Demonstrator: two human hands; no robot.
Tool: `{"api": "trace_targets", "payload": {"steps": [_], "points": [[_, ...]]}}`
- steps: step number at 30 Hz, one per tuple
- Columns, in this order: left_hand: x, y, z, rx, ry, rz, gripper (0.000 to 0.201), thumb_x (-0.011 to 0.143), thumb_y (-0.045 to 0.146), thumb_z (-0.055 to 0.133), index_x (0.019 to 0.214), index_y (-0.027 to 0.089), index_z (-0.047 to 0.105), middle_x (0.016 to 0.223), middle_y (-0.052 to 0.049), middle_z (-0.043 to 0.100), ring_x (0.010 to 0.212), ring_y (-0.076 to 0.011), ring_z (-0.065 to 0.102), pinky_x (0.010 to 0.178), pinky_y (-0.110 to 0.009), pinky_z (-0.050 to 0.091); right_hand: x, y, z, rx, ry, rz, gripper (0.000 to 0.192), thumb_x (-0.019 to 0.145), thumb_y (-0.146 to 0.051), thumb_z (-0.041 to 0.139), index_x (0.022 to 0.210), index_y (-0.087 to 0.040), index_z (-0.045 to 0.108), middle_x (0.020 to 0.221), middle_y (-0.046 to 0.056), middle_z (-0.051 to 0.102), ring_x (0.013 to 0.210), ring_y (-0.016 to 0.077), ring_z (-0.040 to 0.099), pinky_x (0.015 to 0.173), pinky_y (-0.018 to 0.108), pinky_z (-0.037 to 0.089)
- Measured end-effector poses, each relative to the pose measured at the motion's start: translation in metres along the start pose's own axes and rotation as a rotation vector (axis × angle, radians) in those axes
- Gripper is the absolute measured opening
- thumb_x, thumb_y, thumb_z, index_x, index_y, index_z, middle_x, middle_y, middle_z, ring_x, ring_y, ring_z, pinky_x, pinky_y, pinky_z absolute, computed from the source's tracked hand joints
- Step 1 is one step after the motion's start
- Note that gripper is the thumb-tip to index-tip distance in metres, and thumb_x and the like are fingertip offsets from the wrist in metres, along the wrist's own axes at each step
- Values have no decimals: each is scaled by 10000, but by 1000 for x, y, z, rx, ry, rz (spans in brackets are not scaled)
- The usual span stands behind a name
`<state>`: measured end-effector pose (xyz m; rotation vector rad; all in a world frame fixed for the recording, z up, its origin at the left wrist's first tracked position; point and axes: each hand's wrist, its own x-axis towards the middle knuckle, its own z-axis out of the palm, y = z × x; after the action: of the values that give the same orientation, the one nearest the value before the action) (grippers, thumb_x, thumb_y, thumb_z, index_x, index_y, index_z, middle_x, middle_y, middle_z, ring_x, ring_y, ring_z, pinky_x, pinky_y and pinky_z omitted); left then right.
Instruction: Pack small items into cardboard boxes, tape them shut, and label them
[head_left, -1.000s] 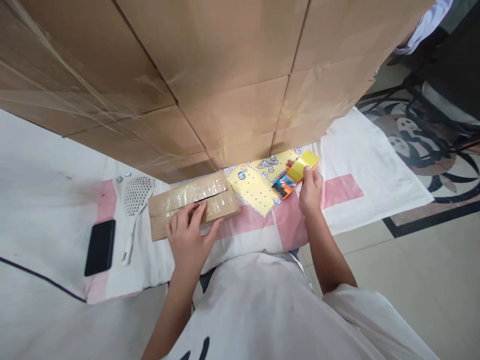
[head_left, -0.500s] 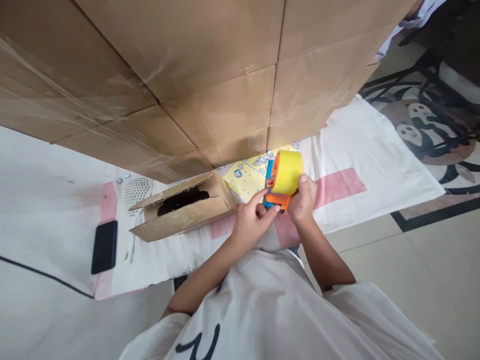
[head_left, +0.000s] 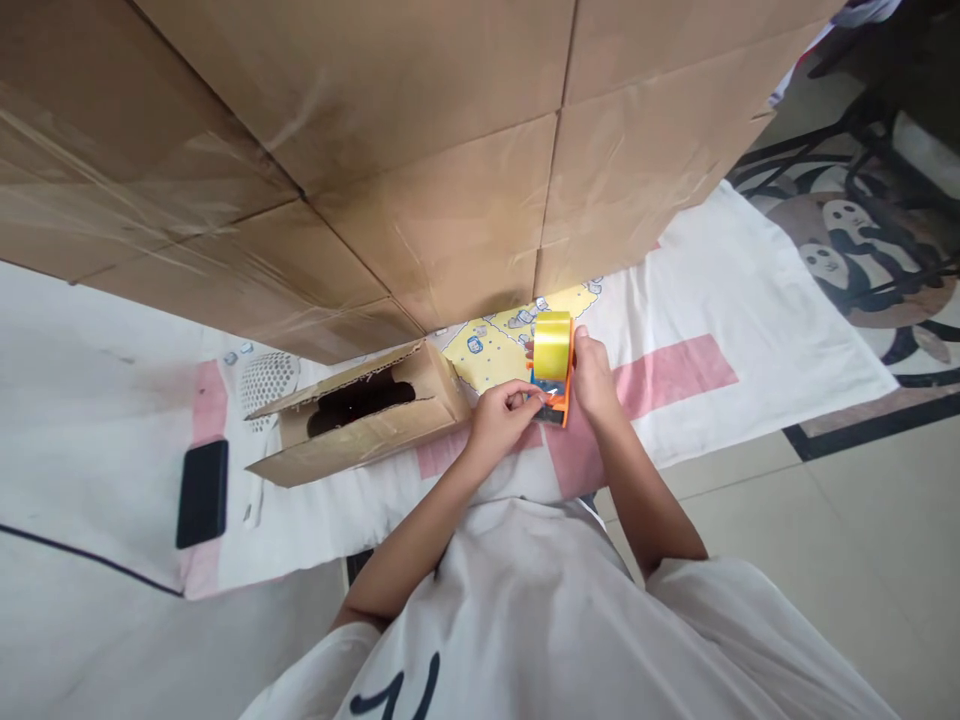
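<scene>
A tape dispenser [head_left: 553,350] with an orange and blue frame and a yellow roll is held over the cloth. My right hand [head_left: 592,375] grips its right side. My left hand [head_left: 504,415] pinches at the dispenser's lower front, where a shiny bit of clear tape shows; how much tape the fingers hold is hard to see. Just left of my left hand lies a small cardboard box [head_left: 375,430] on its side, its flaps apart at the left end and a dark opening along its top.
Large taped cardboard boxes [head_left: 450,210] are stacked like a wall behind the work area. A black phone [head_left: 202,494] and a white perforated object [head_left: 268,385] lie at the left on the white and pink cloth [head_left: 697,290]. A panda-patterned mat [head_left: 862,250] covers floor at right.
The tape dispenser has been turned, so its roll now faces me more from the side. My left fingers have closed together at its front edge.
</scene>
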<state>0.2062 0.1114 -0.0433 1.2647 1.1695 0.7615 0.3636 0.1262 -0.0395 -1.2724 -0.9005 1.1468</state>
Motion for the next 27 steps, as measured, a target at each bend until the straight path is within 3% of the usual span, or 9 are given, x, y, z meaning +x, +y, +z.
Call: {"api": "trace_targets", "payload": {"steps": [5,10,13,16,18,21,23,27], "points": [[-1,-12,-5,53,63,-18,233,818,391,694,791,161,726,517,82,336,516,-92,326,538,-243,273,-3,-9,-43,15,-252,199,563,827,-750,652,881,-206,789,885,62,795,1004,293,748,980,468,587],[-3,-16,0,117,82,-4,265,888,408,637,867,162,734,546,60,435,540,-108,408,565,-246,330,-22,-40,-78,92,-292,246,638,872,-751,587,1008,-167,804,886,119,801,853,298,769,931,523,591],[-5,-6,-1,204,20,34,307,938,419,600,1002,174,774,714,-19,669,640,-145,557,646,-265,401,-29,-52,-80,236,-346,189,729,895,-785,481,1071,-155,802,830,123,791,699,280,734,754,489,602],[-11,12,-5,629,-32,80,357,1003,377,506,1191,210,760,915,-97,778,782,-213,683,742,-310,448,-35,-56,-71,322,-410,201,739,950,-742,392,1098,-141,795,727,107,752,610,229,677,634,397,568],[-17,22,-7,940,-42,51,414,1022,365,469,1338,207,686,897,-114,786,788,-245,716,728,-325,462,-38,-57,-63,383,-460,228,686,975,-678,398,1096,-130,793,677,94,722,590,202,647,600,345,540],[-27,30,-5,1051,7,35,605,996,432,541,1517,129,492,750,-80,761,681,-237,711,652,-308,470,-42,-54,-50,454,-514,248,620,968,-633,458,1092,-128,796,663,85,710,594,191,628,585,315,507],[-33,31,-4,922,81,182,664,977,467,588,1521,108,462,699,-36,742,604,-189,679,629,-284,480,-44,-51,-43,464,-519,254,612,957,-640,487,1097,-131,797,666,85,708,619,201,630,594,319,499],[-38,31,-4,574,263,588,392,951,385,668,1283,178,646,836,-23,781,564,-99,632,632,-230,513,-48,-45,-31,465,-552,259,615,953,-660,503,1157,-154,786,703,82,718,663,210,641,640,333,501]]}}
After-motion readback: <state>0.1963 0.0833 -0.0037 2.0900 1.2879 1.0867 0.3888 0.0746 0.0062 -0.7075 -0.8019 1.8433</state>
